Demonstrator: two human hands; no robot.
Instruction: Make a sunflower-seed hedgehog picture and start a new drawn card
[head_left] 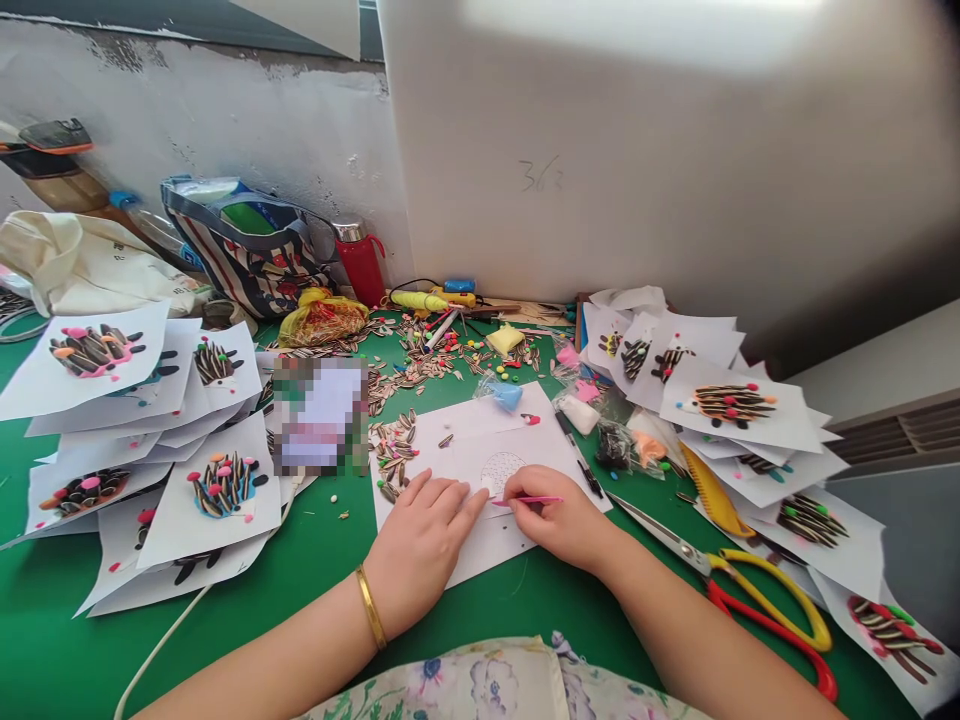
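Observation:
My right hand (551, 515) pinches a thin pink tool (541, 500), its exact kind unclear, with the tip low over a sheet of white paper (480, 560). On that sheet, just above the tip, is a round patterned outline (502, 470). My left hand (427, 525) lies flat on the paper with its fingers stretched out, left of the outline. Striped sunflower seeds (394, 450) are heaped by the sheet's left edge. A small packet of blue clay (508, 397) rests at its top, and a black pen (585, 465) lies along its right side.
Finished-looking seed pictures on paper stand in stacks at left (217, 530) and right (735, 400). Large scissors (720, 570) lie beside my right forearm. Behind are loose seeds, clay packets (577, 412), a red bottle (360, 265) and a striped bag (247, 250). A white cable (176, 625) crosses the left.

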